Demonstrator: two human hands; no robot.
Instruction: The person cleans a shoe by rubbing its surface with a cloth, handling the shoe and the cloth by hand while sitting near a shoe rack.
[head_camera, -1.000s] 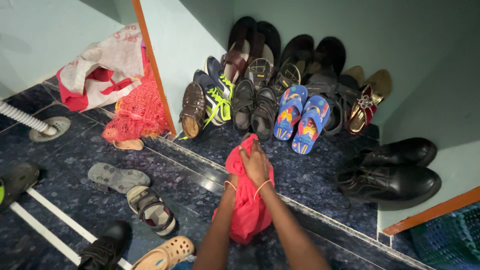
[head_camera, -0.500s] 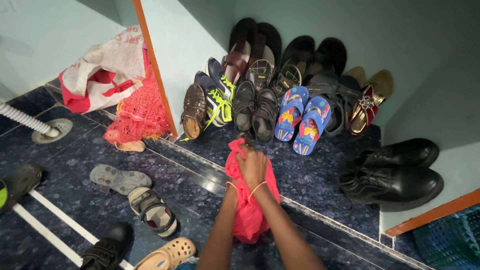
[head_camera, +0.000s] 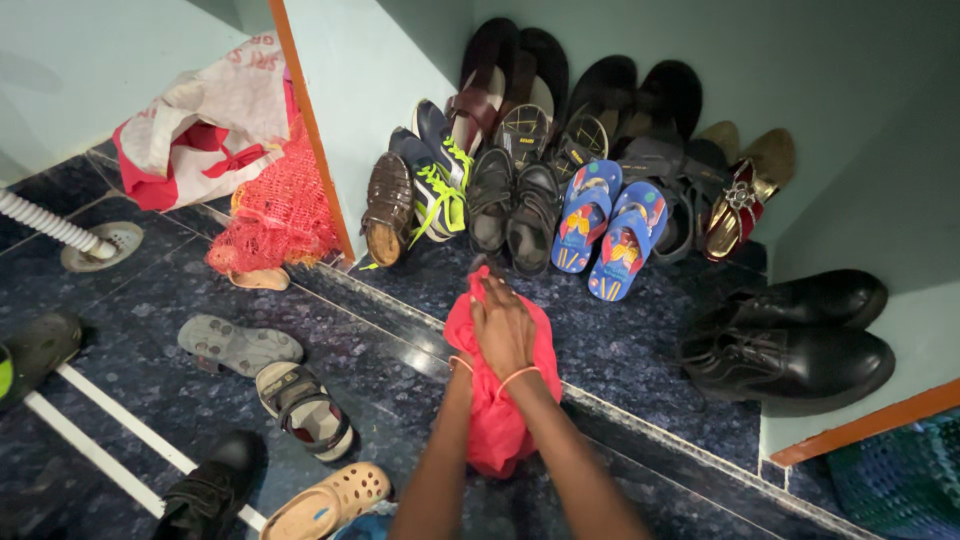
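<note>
head view: both hands gather a red cloth bag at centre frame, low over the dark floor ledge
right hand (head_camera: 505, 328): on top, fingers closed around the red bag (head_camera: 497, 420) near its mouth
left hand (head_camera: 462, 362): mostly hidden under the right, pressed to the bag; i cannot tell its grip
step: seemingly bunching the bag's neck (next calls for a firm pinch at the top)
count: two blue flip-flops (head_camera: 605, 225), two black shoes (head_camera: 790, 340) at right, one red net sack (head_camera: 275, 215) upper left
</note>
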